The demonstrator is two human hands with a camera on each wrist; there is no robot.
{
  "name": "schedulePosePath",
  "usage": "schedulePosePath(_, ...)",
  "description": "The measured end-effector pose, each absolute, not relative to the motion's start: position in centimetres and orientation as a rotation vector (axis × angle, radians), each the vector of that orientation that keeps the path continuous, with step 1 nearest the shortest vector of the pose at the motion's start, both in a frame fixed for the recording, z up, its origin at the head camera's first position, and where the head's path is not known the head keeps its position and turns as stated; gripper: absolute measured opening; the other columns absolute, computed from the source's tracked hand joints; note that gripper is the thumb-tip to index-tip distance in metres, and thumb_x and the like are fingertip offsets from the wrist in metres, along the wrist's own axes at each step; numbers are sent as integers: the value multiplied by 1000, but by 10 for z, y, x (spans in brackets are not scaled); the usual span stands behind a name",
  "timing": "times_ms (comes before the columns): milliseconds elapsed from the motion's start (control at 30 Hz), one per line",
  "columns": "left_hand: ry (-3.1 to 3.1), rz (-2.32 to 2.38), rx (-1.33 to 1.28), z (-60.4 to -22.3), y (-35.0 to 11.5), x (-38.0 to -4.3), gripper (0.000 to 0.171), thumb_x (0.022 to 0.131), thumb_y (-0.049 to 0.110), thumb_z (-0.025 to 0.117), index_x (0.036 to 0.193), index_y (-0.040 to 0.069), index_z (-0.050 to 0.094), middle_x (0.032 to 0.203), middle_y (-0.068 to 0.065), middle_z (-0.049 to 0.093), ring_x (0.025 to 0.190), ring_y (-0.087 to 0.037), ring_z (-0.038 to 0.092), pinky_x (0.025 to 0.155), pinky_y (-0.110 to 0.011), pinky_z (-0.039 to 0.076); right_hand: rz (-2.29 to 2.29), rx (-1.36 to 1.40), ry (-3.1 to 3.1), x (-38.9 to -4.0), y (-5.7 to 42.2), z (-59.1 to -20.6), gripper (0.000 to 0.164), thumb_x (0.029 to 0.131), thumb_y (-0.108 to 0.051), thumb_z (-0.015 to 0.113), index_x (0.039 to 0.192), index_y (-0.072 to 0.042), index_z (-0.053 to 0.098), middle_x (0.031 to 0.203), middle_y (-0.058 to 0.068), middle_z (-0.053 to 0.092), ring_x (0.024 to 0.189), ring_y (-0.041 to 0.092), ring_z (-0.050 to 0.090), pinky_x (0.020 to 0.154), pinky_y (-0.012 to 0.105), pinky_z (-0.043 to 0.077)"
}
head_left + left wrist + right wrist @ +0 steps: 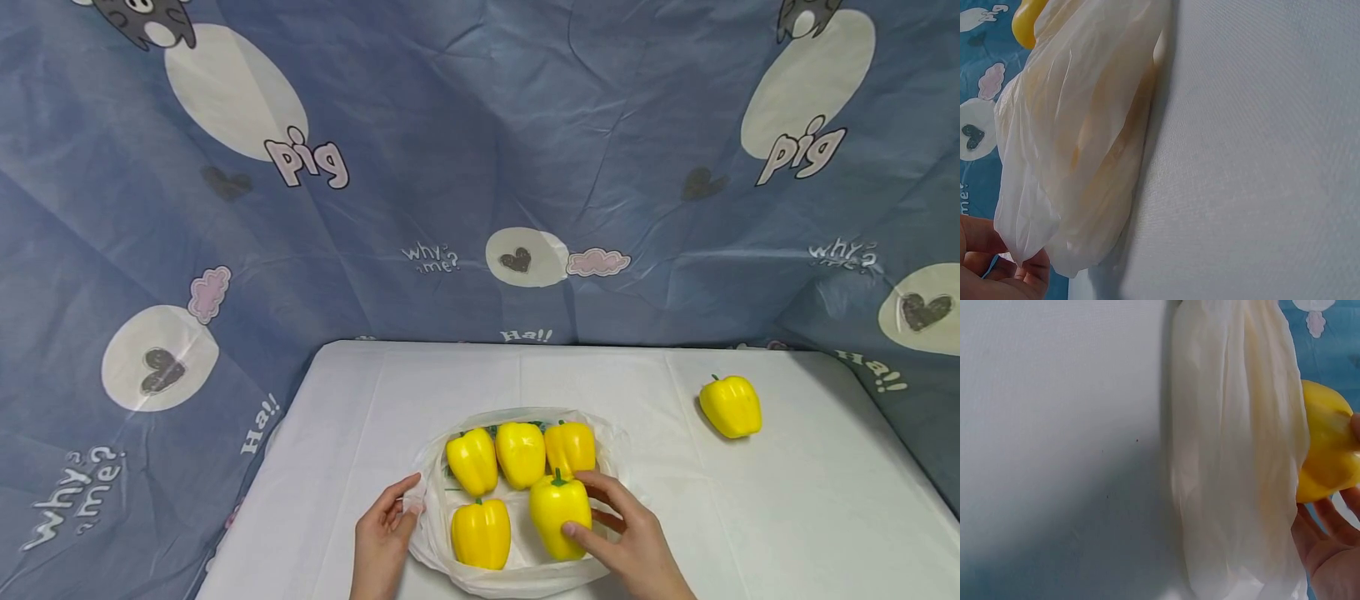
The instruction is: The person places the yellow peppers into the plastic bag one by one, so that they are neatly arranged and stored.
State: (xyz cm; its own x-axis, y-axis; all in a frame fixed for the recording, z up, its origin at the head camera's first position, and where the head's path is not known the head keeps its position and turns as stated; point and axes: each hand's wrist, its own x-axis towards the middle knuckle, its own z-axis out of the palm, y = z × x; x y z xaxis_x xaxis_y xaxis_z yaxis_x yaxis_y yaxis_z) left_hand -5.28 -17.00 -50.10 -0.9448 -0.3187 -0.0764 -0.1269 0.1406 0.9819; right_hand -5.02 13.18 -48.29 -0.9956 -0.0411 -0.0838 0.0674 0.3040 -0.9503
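Note:
A white plastic bag lies spread wide on the table, with several yellow bell peppers inside, a row of them along its far side. At the bag's left rim, my left hand pinches the thin plastic between thumb and fingers; the left wrist view shows the bag's crumpled side hanging from that grip. My right hand holds another yellow bell pepper upright over the bag's near right part, thumb in front and fingers around its right side. In the right wrist view this pepper shows above the bag's rim.
One more yellow bell pepper lies tilted on the white-covered table, toward the far right. Behind and to the left of the table hangs a blue printed cloth.

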Motion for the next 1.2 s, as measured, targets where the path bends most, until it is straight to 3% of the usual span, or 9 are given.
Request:
schedulePosePath(367,-2279,-1887,462,-500,-171,-52,38,86,-10,63,121,4,68,89,-13,57,75,-12,50,64,-18,45,-1735,-44,2459,-53,125,-489,53,79,-34,82,126,-22,60,126,-2,60,110,23,59,83,31,54)
schedulePosePath(833,-2268,-1900,436,-502,-171,-53,39,86,-11,63,121,4,68,89,-15,61,77,-12,52,67,-17,46,-1631,-158,2407,-58,119,-497,57,84,-40,77,130,-12,57,131,10,57,113,32,58,82,34,54)
schedulePosePath(1200,-2276,-1917,441,-500,-172,-53,40,86,-12,61,122,4,67,93,-15,64,84,-13,55,74,-17,48,-1574,-185,2419,-61,112,-502,58,86,-41,74,132,-12,55,130,11,58,113,33,58,84,38,54)
